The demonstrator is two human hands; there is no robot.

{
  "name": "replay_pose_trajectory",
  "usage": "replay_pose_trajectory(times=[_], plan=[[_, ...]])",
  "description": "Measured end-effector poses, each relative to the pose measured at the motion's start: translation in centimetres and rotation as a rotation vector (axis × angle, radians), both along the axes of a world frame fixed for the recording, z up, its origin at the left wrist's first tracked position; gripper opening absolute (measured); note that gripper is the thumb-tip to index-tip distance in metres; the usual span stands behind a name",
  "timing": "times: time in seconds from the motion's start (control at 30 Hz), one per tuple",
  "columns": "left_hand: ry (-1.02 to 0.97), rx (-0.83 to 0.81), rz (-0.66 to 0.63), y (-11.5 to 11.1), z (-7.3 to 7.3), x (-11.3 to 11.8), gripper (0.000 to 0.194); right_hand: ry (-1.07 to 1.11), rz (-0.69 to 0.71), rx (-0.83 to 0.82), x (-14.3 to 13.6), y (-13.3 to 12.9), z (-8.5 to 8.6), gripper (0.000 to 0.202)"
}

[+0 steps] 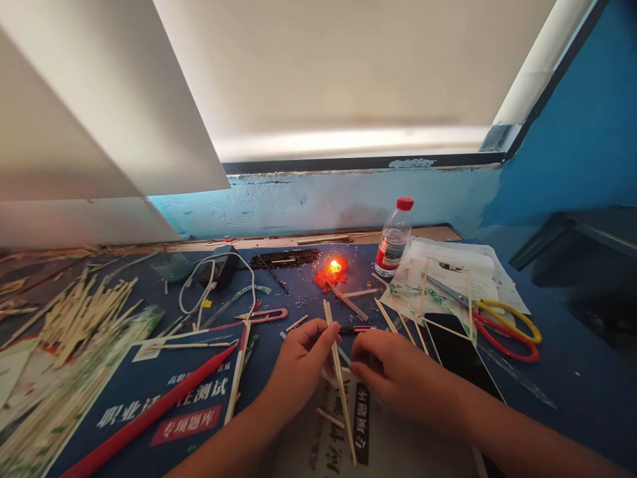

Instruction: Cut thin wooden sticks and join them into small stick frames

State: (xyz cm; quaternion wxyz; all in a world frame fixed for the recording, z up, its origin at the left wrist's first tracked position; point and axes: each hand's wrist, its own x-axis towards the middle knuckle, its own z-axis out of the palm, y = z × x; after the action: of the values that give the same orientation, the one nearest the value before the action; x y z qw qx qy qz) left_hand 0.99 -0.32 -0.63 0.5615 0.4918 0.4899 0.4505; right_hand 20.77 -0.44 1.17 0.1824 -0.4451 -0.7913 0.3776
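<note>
The left hand pinches what appear to be 2 thin wooden sticks between thumb and forefinger, close to their far ends. The sticks lie along each other and slant down toward the wearer, over a grey book with printed characters. The right hand is just beside them, its fingers curled inward with the thumb below; whether it grips anything I cannot tell. A short stick piece lies on the grey book, left of the held sticks.

Beyond the hands, a flame burns amid red wax on the blue desk. A clear bottle with a red cap stands upright to its right, next to some papers. On and beside the papers are scissors with 1 yellow and 1 red handle loop, plus slender sticks set in an angular outline. A black phone lies near the right hand, partly behind the forearm.

To the left, a long red tapered object rests across a blue book. Pink-handled snips lie just past that book, near a white cable. Farther left is a heap of loose sticks.
</note>
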Motion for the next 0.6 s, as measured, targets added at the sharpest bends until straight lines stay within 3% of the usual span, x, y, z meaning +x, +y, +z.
replay_pose_trajectory(times=[0.27,0.4,0.6], plan=[[-0.116,-0.020,0.144,0.3,0.4,-1.2,0.033,-0.172,0.012,0.168,1.4,1.2,-0.1,0.003],[-0.166,-0.023,0.121,0.0,0.7,-0.9,0.029,-0.182,-0.038,0.281,1.9,2.5,-0.7,0.016],[-0.267,0.001,0.027,-0.8,1.0,-0.1,0.027,-0.191,0.033,0.352,1.8,2.9,-1.4,0.025]])
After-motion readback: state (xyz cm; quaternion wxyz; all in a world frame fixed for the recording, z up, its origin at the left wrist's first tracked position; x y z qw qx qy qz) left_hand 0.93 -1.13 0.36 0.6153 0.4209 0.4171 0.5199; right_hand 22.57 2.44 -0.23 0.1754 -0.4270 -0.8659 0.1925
